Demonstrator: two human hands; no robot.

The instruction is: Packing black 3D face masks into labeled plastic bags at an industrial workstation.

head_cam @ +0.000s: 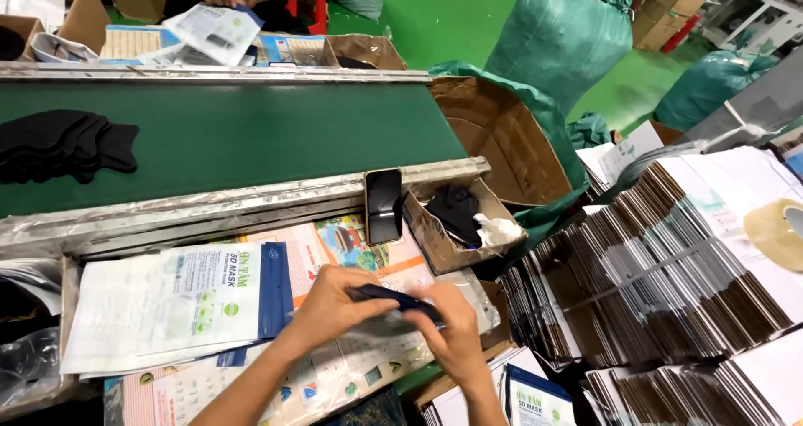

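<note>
Nearest, the left hand (pixel 335 305) and right hand (pixel 456 330) both pinch a dark folded mask (pixel 393 298), flat and navy-black, over printed packets (pixel 176 301) on the work surface. Just beyond, a small cardboard box (pixel 435 244) holds black masks and a white scrap, beside a dark phone (pixel 383 206). Farther, a pile of black masks (pixel 63 146) lies on the green conveyor belt (pixel 268 133).

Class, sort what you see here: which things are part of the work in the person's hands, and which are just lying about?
In the work: left hand, right hand, dark folded mask, clear pouch, flat printed pouches.

Lying about: phone, tape roll, green sacks.
</note>
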